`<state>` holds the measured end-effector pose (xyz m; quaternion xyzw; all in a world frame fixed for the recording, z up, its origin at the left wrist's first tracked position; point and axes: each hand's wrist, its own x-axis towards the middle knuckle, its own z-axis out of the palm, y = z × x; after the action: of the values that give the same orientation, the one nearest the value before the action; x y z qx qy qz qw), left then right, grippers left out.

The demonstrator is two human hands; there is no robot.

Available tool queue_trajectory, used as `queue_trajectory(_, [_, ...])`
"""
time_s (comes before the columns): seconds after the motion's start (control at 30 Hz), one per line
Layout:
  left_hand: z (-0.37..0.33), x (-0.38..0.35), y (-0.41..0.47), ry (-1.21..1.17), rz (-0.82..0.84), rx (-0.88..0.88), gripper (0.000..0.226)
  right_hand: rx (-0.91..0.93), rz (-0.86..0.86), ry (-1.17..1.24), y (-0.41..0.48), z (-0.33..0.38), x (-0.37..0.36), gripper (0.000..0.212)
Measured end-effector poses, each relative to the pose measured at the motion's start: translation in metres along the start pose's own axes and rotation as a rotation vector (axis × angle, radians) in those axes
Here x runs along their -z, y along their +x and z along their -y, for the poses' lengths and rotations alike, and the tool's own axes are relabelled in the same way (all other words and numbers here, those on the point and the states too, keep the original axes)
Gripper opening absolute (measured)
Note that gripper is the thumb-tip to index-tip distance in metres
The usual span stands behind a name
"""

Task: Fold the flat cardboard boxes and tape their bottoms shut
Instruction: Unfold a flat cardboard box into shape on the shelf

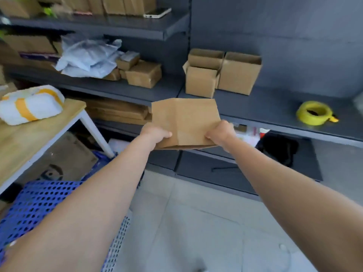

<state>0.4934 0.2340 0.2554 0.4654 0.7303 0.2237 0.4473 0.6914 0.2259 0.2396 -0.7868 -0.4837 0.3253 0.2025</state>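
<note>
The left hand [156,134] grips the lower left edge of the flat cardboard box [188,118], which is held upright in the air before the shelf [265,107], its crease vertical. The right hand [221,133] grips its lower right edge. A yellow tape roll [314,112] lies on the shelf.

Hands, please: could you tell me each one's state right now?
Left hand: grips the cardboard box.
Right hand: grips the same box.

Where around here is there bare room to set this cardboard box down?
Bare shelf lies between the two open boxes and the yellow tape roll. The wooden table is bare nearer than the white bundle. Left of those, plastic bags and small boxes crowd it.
</note>
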Motion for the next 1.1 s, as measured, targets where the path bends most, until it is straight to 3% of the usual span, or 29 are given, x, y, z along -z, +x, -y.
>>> queue_trajectory(0.23, [-0.087, -0.107, 0.017, 0.296, 0.134, -0.139, 0.071, -0.165, -0.155, -0.103, 0.034, -0.067, 0.096, 0.045])
queue_trajectory(0.37, [-0.130, -0.147, 0.038, 0.340, 0.277, -0.178, 0.073, -0.246, -0.176, -0.017, 0.060, -0.088, 0.135, 0.040])
queue_trajectory(0.47, [-0.161, -0.168, 0.055, 0.396, 0.363, -0.194, 0.072, -0.274, -0.205, -0.133, 0.072, -0.093, 0.159, 0.038])
queue_trajectory(0.6, [-0.200, -0.199, 0.080, 0.414, 0.430, -0.235, 0.064, -0.305, -0.284, -0.056, 0.094, -0.095, 0.188, 0.037])
queue_trajectory(0.7, [-0.220, -0.221, 0.092, 0.431, 0.465, -0.246, 0.059, -0.345, -0.254, 0.083, 0.120, -0.113, 0.204, 0.019])
queue_trajectory(0.93, [-0.266, -0.271, 0.112, 0.446, 0.447, -0.201, 0.047, -0.391, -0.191, 0.287, 0.175, -0.143, 0.249, 0.030])
queue_trajectory(1.1, [-0.288, -0.296, 0.120, 0.433, 0.361, -0.156, 0.044, -0.358, -0.137, 0.074, 0.209, -0.150, 0.280, 0.034])
